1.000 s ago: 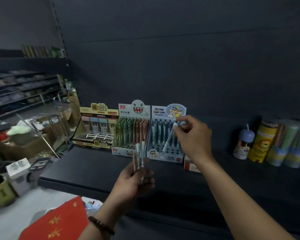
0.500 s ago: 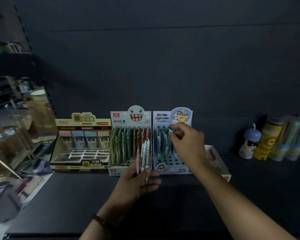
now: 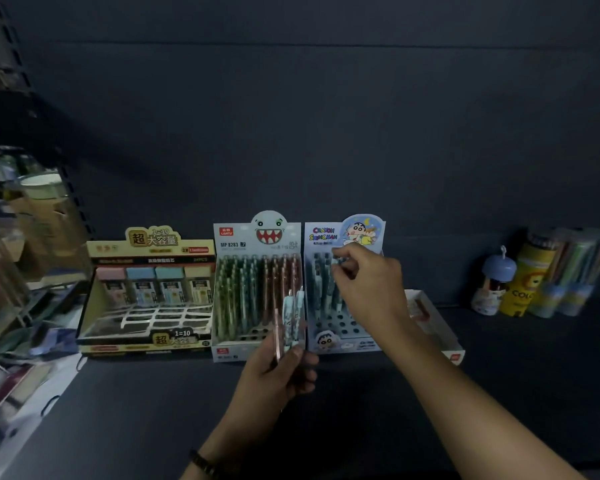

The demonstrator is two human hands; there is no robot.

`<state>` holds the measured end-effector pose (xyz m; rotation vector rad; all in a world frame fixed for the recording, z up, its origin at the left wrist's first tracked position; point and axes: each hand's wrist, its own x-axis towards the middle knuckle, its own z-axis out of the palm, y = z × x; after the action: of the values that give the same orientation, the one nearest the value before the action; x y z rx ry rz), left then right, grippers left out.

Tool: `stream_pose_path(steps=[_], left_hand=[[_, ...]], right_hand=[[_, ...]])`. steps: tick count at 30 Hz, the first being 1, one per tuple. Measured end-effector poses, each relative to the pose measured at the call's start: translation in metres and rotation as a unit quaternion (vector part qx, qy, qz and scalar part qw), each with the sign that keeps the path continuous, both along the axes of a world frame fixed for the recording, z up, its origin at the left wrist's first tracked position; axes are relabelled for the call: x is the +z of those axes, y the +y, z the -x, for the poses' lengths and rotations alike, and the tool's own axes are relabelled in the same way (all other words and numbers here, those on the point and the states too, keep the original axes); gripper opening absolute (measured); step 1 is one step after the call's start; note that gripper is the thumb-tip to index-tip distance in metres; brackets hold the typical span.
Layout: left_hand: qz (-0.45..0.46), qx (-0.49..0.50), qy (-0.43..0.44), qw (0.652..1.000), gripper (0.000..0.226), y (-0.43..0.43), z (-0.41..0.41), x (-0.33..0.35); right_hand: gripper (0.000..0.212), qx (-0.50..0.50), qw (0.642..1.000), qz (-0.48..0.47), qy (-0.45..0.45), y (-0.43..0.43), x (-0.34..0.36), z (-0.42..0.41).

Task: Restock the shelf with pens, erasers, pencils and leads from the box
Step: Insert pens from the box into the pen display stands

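The grip of your right hand [image 3: 364,285] seems pinched on a pen [image 3: 340,262] in the centre-frame display box [image 3: 326,233]; push it straight down its hole. Your left hand [image 3: 278,375] clasps spare pens [image 3: 291,311].

Front: shelf [image 3: 153,410] lying bare before the boxes, giving passage from left to right.
Back row: lead box [image 3: 146,299], monster pen display [image 3: 257,244] and cartoon pen display [image 3: 326,233] standing side by side, showing no gap, barring the back panel [image 3: 326,133] low down.
Right side: white tray [image 3: 440,327] lying just beside; bare surface running on to the tubs [image 3: 534,282].
Hands: left hand [image 3: 274,375] holding pens [image 3: 291,306] upright before the displays' seam; right hand [image 3: 368,285] reaching over the cartoon display's rear rows.
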<state>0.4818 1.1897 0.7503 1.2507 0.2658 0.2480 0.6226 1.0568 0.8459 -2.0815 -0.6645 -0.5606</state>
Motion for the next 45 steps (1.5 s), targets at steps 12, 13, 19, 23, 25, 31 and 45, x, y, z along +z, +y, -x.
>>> stream_pose_path(steps=[12,13,19,23,25,31,45], left_hand=[[0.039,0.005,-0.014,0.999,0.021,0.002,0.004,0.003],[0.04,0.006,-0.014,0.999,0.02,0.002,0.004,0.002],[0.044,0.0,-0.026,0.999,0.021,0.001,0.007,0.006],[0.045,-0.008,-0.029,0.999,0.02,0.001,0.008,0.008],[0.046,-0.009,-0.029,0.998,0.02,0.0,0.008,0.008],[0.041,-0.021,-0.03,0.998,0.022,0.0,0.009,0.008],[0.078,-0.043,-0.052,0.995,0.023,-0.027,-0.006,0.022]], right_hand=[[0.02,-0.015,0.999,0.028,-0.026,0.007,-0.001,-0.005],[0.019,-0.015,0.999,0.036,-0.026,0.009,-0.003,-0.005],[0.01,-0.014,0.991,0.127,0.032,0.011,-0.011,-0.006],[0.012,-0.006,0.991,0.122,0.047,0.004,-0.003,0.0],[0.015,-0.003,0.996,0.092,0.018,0.0,-0.002,0.009],[0.025,0.119,0.986,0.005,0.121,0.0,-0.009,0.044],[0.036,0.131,0.962,-0.137,0.195,-0.02,-0.01,0.041]])
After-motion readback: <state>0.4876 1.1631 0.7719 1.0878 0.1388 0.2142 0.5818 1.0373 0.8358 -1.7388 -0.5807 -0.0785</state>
